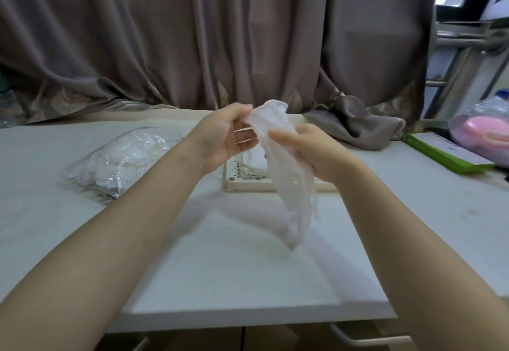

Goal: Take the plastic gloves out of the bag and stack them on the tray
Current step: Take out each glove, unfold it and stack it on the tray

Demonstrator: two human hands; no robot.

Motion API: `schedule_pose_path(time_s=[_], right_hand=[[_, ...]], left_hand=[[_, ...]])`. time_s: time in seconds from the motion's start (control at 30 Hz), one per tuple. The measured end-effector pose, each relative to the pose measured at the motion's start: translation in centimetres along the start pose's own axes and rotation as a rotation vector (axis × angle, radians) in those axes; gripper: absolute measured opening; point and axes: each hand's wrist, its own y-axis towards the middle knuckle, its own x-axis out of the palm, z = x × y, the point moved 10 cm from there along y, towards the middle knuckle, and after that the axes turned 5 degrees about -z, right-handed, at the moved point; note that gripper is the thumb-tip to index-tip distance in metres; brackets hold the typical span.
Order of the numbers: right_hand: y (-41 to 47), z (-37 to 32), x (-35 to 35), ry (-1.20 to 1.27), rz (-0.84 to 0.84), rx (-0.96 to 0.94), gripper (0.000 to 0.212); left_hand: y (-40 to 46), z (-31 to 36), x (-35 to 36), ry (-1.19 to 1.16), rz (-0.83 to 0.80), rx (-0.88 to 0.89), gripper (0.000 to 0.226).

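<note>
Translucent white plastic glove (286,182) held in mid-air between both hands above a pale grey tabletop (248,268), cuff end up, limp fingers trailing down toward the viewer. Left hand (228,136) pinching the crumpled upper edge between thumb and fingertips; right hand (311,152) curled round the middle of the film, thumb across its front. Long axis running steeply from upper left to lower right, dangling end lowest and clear of the table.

Shallow cream rectangular tray (234,180) lying flat directly beyond and beneath the hands, largely hidden behind the glove and right wrist, what appear to be other gloves already in it. Right hand the nearer of the two to it. Likely next move: a short carry forward and down, with the glove laid along the tray.

Clear crinkled plastic bag (121,158) of remaining white gloves resting on the table to the left, well apart from the tray, mouth not discernible.

Glove thin, wrinkled, slightly clingy-looking, probably prone to folding on itself when released. Grey-brown pleated curtain (192,34) behind; green-edged flat box (446,152) at far right.
</note>
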Motion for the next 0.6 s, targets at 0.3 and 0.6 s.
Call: schedule_pose_path(time_s=[0.3,0.6], right_hand=[[-1.3,2.7,-0.3,0.237,-0.258,0.089,0.016],[-0.5,3.0,-3.1,-0.221,-0.257,0.190,0.010]], left_hand=[[-0.9,-4.2,0.1,-0.114,-0.173,-0.281,0.040],[2.1,-4.8,1.2,0.386,-0.180,-0.293,0.014]])
